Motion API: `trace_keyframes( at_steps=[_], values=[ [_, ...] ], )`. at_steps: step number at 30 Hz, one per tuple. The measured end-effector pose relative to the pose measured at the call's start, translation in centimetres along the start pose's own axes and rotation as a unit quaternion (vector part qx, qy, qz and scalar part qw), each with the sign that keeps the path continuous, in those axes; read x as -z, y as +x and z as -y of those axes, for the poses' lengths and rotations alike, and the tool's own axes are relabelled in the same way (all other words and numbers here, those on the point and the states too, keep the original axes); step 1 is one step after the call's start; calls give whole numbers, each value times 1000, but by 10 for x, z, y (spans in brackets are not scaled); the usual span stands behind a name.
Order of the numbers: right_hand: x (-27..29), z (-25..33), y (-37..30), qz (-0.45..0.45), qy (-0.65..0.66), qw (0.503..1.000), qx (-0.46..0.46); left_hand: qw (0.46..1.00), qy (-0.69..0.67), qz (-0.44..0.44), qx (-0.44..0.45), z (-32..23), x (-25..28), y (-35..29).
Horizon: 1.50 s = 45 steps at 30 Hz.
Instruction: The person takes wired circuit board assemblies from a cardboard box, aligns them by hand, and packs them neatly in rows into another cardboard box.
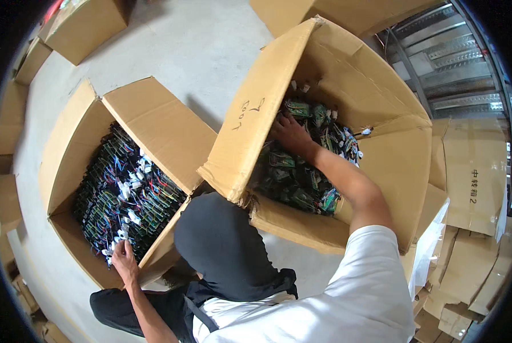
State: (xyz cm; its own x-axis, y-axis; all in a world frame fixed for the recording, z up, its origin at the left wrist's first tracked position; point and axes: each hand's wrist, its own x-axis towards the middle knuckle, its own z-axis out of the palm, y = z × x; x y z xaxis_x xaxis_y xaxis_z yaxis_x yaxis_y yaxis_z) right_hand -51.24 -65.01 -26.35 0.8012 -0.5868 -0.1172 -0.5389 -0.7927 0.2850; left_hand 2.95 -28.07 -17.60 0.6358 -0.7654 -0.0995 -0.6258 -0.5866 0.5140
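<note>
My left hand (124,262) is at the near edge of the left cardboard box (68,157), its fingers pinched on a white wire connector (121,233). In that box, green circuit boards (103,188) stand packed in rows, with coloured wires and white plugs along the middle. My right hand (293,137) reaches down into the taller right cardboard box (376,94). Its fingers are apart on a loose heap of circuit boards (281,160) with wires; the fingertips are partly hidden among them.
Long flaps stand up on both boxes, one flap (159,128) leaning between them. More cartons (87,28) line the left side and far edge. At right are a metal rack (456,63), a large carton (473,171) and flattened cardboard (467,263). My knees in black trousers (224,246) are close to both boxes.
</note>
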Motion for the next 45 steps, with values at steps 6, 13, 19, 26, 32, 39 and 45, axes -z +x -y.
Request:
trace_keyframes(
  at_steps=[6,13,19,26,32,39,45],
  values=[
    [-18,0,-11,-46,21,999,11,1000,-5,-2,-9,-15,-1,1],
    [-14,-4,-2,-7,20,999,45,1000,11,0,-11,-2,0,2],
    [-6,-4,-16,-16,-10,999,39,1000,-14,4,4,-21,1,0],
    [37,2,-29,16,41,998,42,999,-24,12,25,-9,7,-1],
    [83,0,-76,-18,84,996,-36,999,-26,-12,-15,-16,2,0],
    [204,4,-101,24,195,957,-215,999,-51,-7,-10,-2,1,-1],
    [297,-25,-123,-111,412,785,-449,998,-52,-11,-25,-14,2,-1]
  ],
)
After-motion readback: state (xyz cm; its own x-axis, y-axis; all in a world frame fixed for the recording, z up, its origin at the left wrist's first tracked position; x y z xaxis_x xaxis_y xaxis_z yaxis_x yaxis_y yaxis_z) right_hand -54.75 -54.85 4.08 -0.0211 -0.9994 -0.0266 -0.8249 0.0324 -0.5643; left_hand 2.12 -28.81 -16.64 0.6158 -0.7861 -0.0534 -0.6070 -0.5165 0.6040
